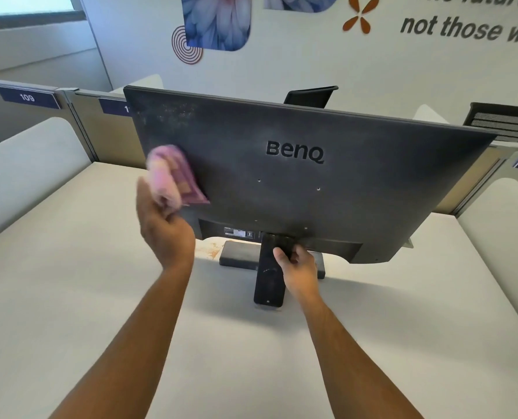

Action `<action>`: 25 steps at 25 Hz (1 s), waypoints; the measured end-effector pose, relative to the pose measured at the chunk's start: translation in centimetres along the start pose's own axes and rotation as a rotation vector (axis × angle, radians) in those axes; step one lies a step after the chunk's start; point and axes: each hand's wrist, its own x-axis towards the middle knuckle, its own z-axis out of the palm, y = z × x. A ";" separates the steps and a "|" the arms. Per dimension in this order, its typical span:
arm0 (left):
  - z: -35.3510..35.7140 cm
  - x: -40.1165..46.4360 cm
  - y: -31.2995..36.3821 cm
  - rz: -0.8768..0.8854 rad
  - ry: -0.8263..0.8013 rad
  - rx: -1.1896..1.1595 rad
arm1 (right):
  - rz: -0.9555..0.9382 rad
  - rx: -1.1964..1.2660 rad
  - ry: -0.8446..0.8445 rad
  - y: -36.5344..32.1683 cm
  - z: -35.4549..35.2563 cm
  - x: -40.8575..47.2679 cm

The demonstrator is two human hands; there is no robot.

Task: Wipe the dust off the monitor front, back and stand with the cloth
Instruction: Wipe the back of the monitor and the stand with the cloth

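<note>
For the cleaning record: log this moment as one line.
left hand: holds pink cloth on monitor back | right hand: fingers grip stand neck | dust: upper-left corner | desk: stand base

Out beyond your hands you've got a white wall (312, 62) with flower prints (217, 19), an orange decal (361, 15) and grey lettering (469, 28). White desk (70, 297) beneath them, grey partitions (25, 116) past your left, black chair backs (310, 95) behind.

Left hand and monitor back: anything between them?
Yes. In the head view the pink cloth sits between the left hand and the monitor back panel, near its left edge; the right hand grips the stand.
</note>
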 end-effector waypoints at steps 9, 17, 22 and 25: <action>4.9 -9.2 3.6 0.448 -0.528 -0.016 | -0.029 -0.020 0.083 -1.2 0.7 -0.6; 4.6 -4.7 5.2 1.017 -0.450 0.160 | -0.075 -0.084 0.029 -0.6 -0.1 -0.8; 1.4 4.3 6.7 0.416 0.018 0.084 | -0.022 -0.048 0.008 0.2 0.3 -0.1; 1.4 3.8 7.7 0.395 0.100 0.017 | -0.007 -0.042 0.020 0.5 -0.1 0.2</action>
